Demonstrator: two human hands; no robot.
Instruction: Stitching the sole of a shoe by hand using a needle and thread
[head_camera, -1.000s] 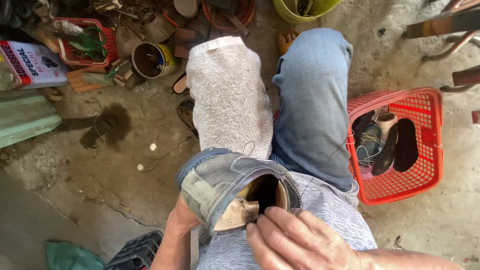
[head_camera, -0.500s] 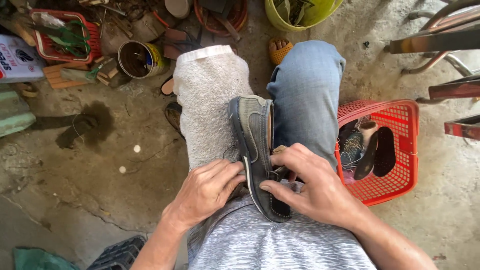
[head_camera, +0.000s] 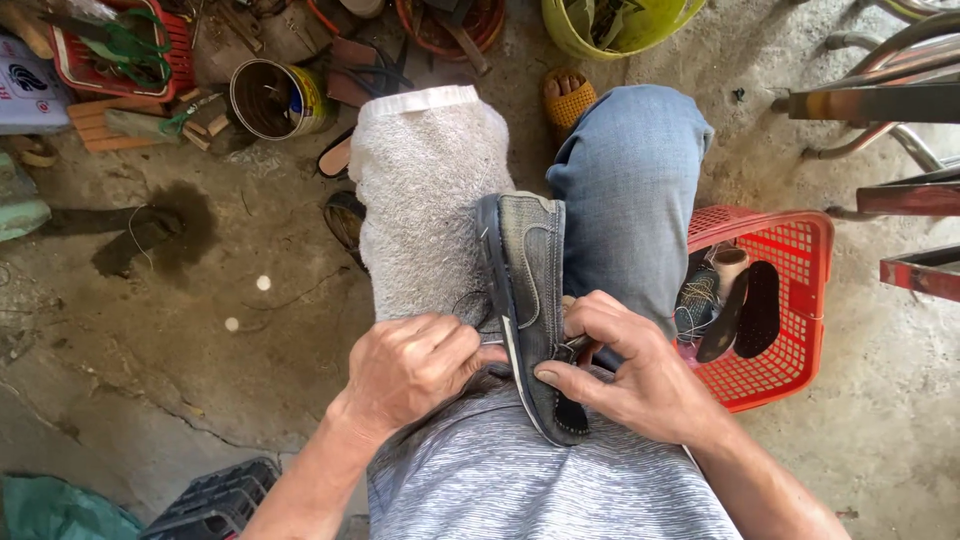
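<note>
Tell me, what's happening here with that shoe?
A seated person holds a worn grey denim slip-on shoe on its side between their knees, over a grey towel draped on one leg. The left hand steadies its sole edge; the right hand pinches the upper near the heel. A red plastic basket of shoe parts sits alongside.

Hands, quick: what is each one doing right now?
Left hand: fingers curled shut, pinching at the sole edge of the grey shoe.
Right hand: closed on the shoe, thumb pressed against its side.
</note>
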